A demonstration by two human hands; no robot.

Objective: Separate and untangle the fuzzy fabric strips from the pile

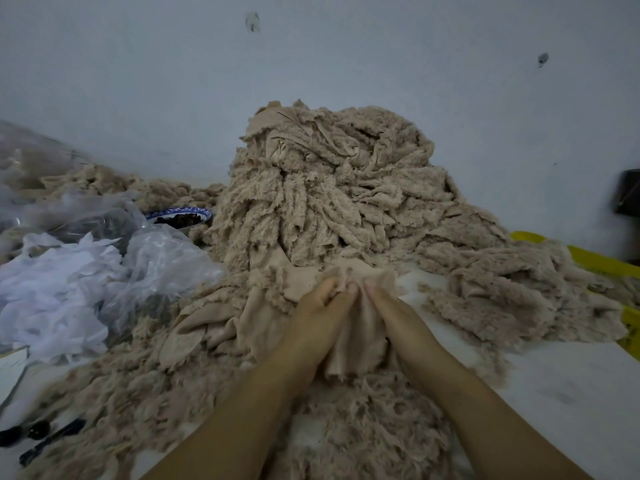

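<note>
1. Pile (332, 188): a tall heap of fuzzy fabric strips, with loose ones spilling from its foot.
2. Left hand (318, 317) and right hand (398, 317) sit side by side at the pile's near foot, fingertips almost meeting. Both pinch the far edge of one strip (360, 344), smooth backing up.
3. The strip's long axis runs from the pile's foot toward the person, between the wrists.
4. Judgement: both hands are equally near, so drawing it away from the pile should free it.
5. Bowl (180, 216) and plastic bags (104, 271) lie left of the pile.

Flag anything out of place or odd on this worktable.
A blue-rimmed bowl of dark bits sits between the fabric pile and the plastic bags, where fluff could fall in. Nothing else stands out.
</note>
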